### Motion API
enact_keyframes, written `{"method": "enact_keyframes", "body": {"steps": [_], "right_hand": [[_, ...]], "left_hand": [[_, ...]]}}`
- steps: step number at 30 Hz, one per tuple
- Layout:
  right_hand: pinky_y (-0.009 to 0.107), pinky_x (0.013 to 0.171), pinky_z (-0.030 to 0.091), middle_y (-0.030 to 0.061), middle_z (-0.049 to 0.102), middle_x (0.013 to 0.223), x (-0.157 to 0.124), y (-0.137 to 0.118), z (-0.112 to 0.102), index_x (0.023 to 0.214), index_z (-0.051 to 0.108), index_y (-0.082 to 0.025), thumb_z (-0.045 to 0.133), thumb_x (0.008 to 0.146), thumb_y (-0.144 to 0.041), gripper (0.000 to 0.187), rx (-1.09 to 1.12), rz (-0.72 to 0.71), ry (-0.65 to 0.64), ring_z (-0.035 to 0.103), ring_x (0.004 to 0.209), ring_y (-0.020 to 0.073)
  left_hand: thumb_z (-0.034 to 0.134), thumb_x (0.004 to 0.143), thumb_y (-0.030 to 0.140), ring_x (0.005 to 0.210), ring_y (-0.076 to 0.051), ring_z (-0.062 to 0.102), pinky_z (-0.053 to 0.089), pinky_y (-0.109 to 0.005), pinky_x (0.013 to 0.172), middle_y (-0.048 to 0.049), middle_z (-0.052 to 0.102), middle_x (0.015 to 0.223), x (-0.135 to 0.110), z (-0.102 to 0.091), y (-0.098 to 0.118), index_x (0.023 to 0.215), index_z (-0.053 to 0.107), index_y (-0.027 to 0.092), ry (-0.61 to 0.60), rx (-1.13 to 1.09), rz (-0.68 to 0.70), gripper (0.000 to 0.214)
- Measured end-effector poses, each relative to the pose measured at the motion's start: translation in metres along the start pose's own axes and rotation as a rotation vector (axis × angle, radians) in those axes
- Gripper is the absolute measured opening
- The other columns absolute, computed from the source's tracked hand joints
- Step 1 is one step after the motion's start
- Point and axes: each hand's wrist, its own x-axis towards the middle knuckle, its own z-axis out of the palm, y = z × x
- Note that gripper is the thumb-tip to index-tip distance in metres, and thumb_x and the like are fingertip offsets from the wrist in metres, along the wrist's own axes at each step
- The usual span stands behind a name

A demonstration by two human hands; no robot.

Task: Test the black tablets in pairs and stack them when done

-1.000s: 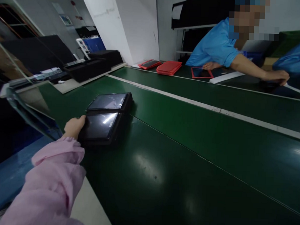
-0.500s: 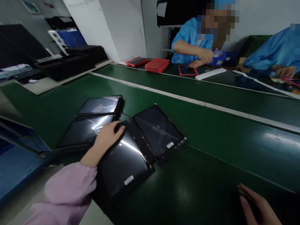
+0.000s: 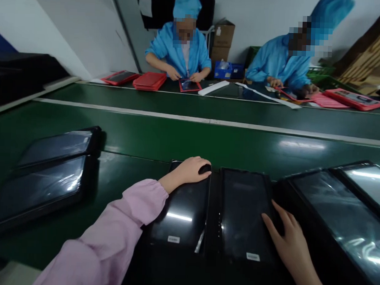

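Observation:
Two dark display panels with small white labels lie side by side in front of me on the green table. My left hand [image 3: 192,169] reaches across the top of the left display panel [image 3: 184,209], its fingers curled over the far right corner. At the right edge of the other display panel [image 3: 245,215] is my right hand [image 3: 289,237], thumb and fingers apart, the thumb on or just above its surface. Closest to that hand on the right are more glossy display panels [image 3: 340,210], set at a slant. Parts of both panels' near ends fade into shadow.
Two more panels [image 3: 48,183] rest at the left. A pale strip [image 3: 178,116] runs across the green table [image 3: 140,132]. Beyond it, two people in blue work clothes handle red-framed pieces [image 3: 190,85], near red stacks [image 3: 149,81] and a blue bin [image 3: 223,70].
The view has swung right. The two labelled panels have moved right, away from the left pair, with my left hand on one. My right hand has come to the other panel's right edge.

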Motion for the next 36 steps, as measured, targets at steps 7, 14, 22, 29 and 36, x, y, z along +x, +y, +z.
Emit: {"method": "enact_keyframes", "body": {"steps": [7, 14, 22, 29, 36], "right_hand": [[0.066, 0.111, 0.055, 0.0181, 0.073, 0.132, 0.023, 0.004, 0.023, 0.138, 0.071, -0.024, 0.052, 0.098, -0.076, 0.068, 0.077, -0.034, -0.009, 0.069, 0.125, 0.0401], [0.065, 0.118, 0.051, 0.0173, 0.07, 0.145, 0.041, 0.003, 0.037, 0.143, 0.068, -0.024, 0.058, 0.098, -0.066, 0.062, 0.124, -0.052, -0.041, 0.065, 0.137, 0.0388], [0.062, 0.114, 0.056, 0.018, 0.069, 0.148, 0.048, 0.002, 0.027, 0.124, 0.073, -0.023, 0.06, 0.098, -0.069, 0.055, 0.195, -0.025, -0.031, 0.067, 0.137, 0.0384], [0.062, 0.114, 0.056, 0.0144, 0.066, 0.154, 0.059, -0.003, 0.028, 0.121, 0.079, -0.025, 0.066, 0.095, -0.071, 0.054, 0.235, -0.013, -0.084, 0.066, 0.138, 0.0384], [0.053, 0.116, 0.058, 0.0104, 0.069, 0.151, 0.024, 0.005, -0.002, 0.137, 0.076, -0.028, 0.053, 0.103, -0.072, 0.06, 0.336, 0.041, -0.176, 0.065, 0.141, 0.0335]], "left_hand": [[0.055, 0.098, 0.036, 0.126, -0.04, 0.071, 0.051, -0.057, 0.112, -0.0216, 0.077, 0.133, 0.0, 0.021, 0.025, 0.136, 0.072, 0.012, 0.035, 0.112, -0.157, 0.047], [0.057, 0.093, 0.034, 0.127, -0.04, 0.07, 0.049, -0.057, 0.114, -0.0153, 0.079, 0.132, -0.002, 0.027, 0.029, 0.134, 0.075, 0.019, 0.083, 0.152, -0.255, 0.047], [0.052, 0.092, 0.035, 0.126, -0.039, 0.07, 0.05, -0.055, 0.113, -0.0175, 0.079, 0.132, -0.003, 0.024, 0.028, 0.133, 0.075, 0.015, 0.057, 0.135, -0.269, 0.051], [0.058, 0.086, 0.03, 0.121, -0.039, 0.073, 0.051, -0.056, 0.113, -0.0158, 0.082, 0.122, 0.009, 0.024, 0.025, 0.124, 0.077, 0.016, 0.065, 0.014, -0.301, 0.045], [0.055, 0.092, 0.057, 0.152, -0.034, 0.054, 0.038, -0.056, 0.131, -0.0079, 0.066, 0.156, -0.088, -0.005, -0.01, 0.147, 0.063, 0.027, 0.388, -0.323, -0.47, 0.063]]}}
